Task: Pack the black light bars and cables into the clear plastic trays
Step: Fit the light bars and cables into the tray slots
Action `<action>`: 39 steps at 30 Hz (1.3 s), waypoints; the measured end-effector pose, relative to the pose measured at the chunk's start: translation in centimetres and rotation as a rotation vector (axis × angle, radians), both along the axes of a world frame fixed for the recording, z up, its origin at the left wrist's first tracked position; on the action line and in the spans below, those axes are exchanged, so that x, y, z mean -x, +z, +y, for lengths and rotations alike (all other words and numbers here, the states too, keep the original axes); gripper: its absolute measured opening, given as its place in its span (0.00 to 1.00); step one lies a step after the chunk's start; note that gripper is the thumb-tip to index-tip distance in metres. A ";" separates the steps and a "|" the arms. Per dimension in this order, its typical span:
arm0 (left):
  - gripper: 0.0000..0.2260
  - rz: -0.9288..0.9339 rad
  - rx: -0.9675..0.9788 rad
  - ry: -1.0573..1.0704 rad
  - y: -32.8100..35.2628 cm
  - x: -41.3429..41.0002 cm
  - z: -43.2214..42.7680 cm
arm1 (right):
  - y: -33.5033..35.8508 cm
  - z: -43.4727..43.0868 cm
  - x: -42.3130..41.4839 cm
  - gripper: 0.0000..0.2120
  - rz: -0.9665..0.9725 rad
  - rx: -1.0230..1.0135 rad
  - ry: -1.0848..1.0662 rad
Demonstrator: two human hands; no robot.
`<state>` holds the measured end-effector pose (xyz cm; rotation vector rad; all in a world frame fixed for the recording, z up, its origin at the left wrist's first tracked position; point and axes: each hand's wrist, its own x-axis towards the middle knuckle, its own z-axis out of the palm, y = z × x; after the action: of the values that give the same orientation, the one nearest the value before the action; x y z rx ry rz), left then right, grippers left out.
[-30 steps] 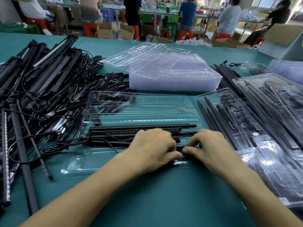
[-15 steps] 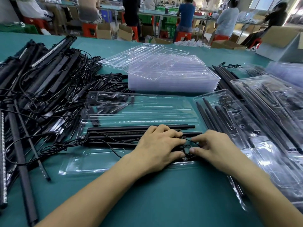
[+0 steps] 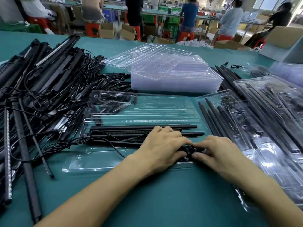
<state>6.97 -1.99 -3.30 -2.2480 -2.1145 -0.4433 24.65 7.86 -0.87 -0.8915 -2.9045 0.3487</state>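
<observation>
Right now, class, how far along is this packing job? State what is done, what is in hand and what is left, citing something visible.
Done: filled trays lie at the right, and light bars sit in the open tray. In hand: the left hand and right hand pinch a coiled cable at its near side. Left: a pile of bars and cables on the left, plus a stack of empty trays.

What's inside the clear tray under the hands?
Black light bars lie in the clear tray; a coiled cable is pinched between the left hand and right hand. What lies beneath the hands is covered.
</observation>
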 end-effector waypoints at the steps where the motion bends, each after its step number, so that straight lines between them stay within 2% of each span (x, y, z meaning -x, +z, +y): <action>1: 0.18 0.013 -0.002 0.002 0.0 -0.1 0.0 | -0.1 0.1 0.0 0.11 0.084 0.056 -0.016; 3: 0.19 0.034 -0.016 0.007 0.0 -0.2 -0.1 | -0.2 0.2 -0.1 0.14 0.221 0.156 -0.037; 5: 0.20 0.024 -0.021 0.007 0.0 -0.4 -0.1 | -0.1 0.3 0.0 0.16 0.247 0.223 -0.041; 10: 0.17 -0.117 -0.056 0.038 0.3 0.3 -0.9 | 0.4 0.6 0.9 0.18 0.073 0.194 0.021; 13: 0.11 -0.145 -0.180 0.169 0.9 2.1 -2.3 | 0.4 0.8 1.2 0.15 0.010 0.165 0.016; 18: 0.14 -0.074 -0.258 0.482 1.3 7.2 -6.8 | 0.0 0.4 1.0 0.12 -0.011 0.135 -0.024; 22: 0.22 0.031 -0.138 0.653 1.0 10.3 -9.7 | -0.1 -0.1 1.0 0.12 -0.024 0.097 -0.077; 24: 0.26 0.110 -0.117 0.606 0.6 11.0 -10.1 | -0.1 -0.3 1.0 0.12 -0.027 0.083 -0.110; 28: 0.23 0.216 -0.237 0.418 0.4 11.6 -10.6 | 0.1 -0.3 0.8 0.12 -0.083 0.043 -0.155; 31: 0.23 0.248 -0.322 0.408 0.8 12.5 -11.4 | 0.2 -0.1 0.8 0.12 -0.088 0.070 -0.173; 32: 0.24 0.240 -0.291 0.436 0.9 12.8 -11.6 | 0.1 -0.1 0.8 0.11 -0.087 0.071 -0.178; 35: 0.26 0.236 -0.023 0.616 0.5 13.0 -11.9 | 0.1 -0.2 0.8 0.11 -0.086 0.062 -0.196; 37: 0.24 0.233 0.056 0.712 0.3 12.9 -11.8 | 0.1 -0.2 0.9 0.11 -0.090 0.057 -0.196; 39: 0.21 0.148 0.074 0.807 0.1 13.1 -12.0 | 0.2 -0.3 0.9 0.12 -0.100 0.043 -0.198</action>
<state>-6.14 -13.97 -3.17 -1.2061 -2.7014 -0.1465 23.73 7.51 -0.71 -1.2248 -2.8720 0.3612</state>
